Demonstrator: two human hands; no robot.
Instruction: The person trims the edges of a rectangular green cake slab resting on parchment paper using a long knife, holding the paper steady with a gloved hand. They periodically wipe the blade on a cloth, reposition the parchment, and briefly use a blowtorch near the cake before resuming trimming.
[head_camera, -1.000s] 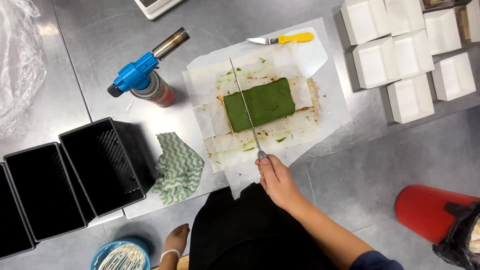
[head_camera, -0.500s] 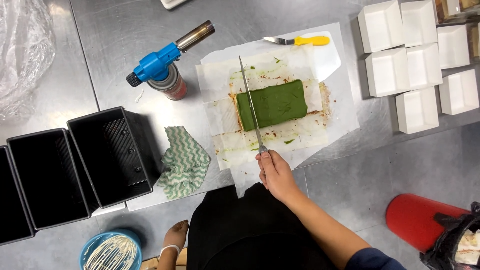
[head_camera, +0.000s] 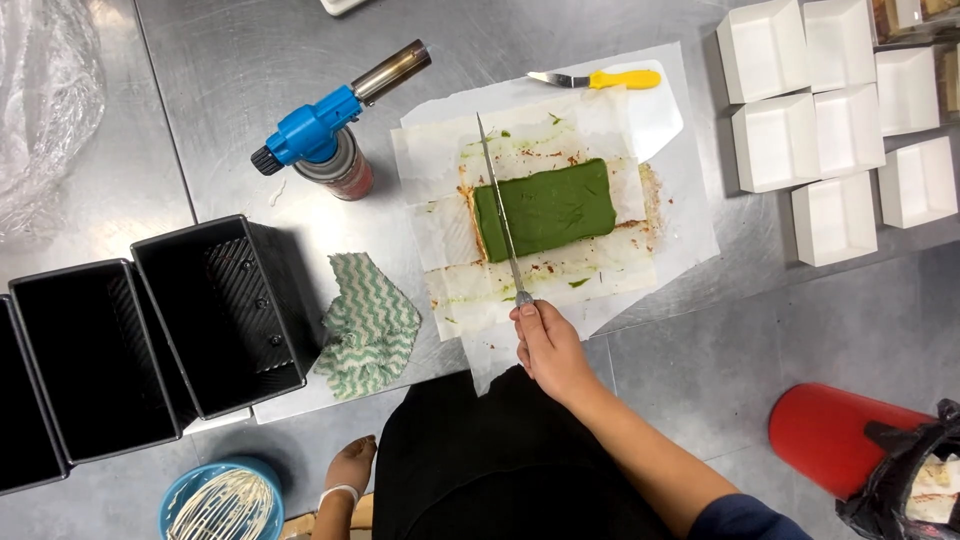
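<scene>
Knife handle is what we cannot make out: our right hand (head_camera: 548, 350) covers it fully, so only the long blade of the knife (head_camera: 497, 205) shows. Our left hand is nowhere in view, and the black loaf tins (head_camera: 130, 340) at the left edge are partly cut off by the frame, as is the red canister (head_camera: 835, 440) at lower right.

Our right grip is clamped shut around the knife, fingers curled tight. The blade runs away from us, lying across the near-left end of the green cake block (head_camera: 550, 208), touching it. That block rests on white parchment (head_camera: 640, 270) on the steel worktop (head_camera: 230, 70), just beyond our hand. A blue torch (head_camera: 325, 125) stands left of the parchment, a green-striped cloth (head_camera: 368, 325) near it.
</scene>
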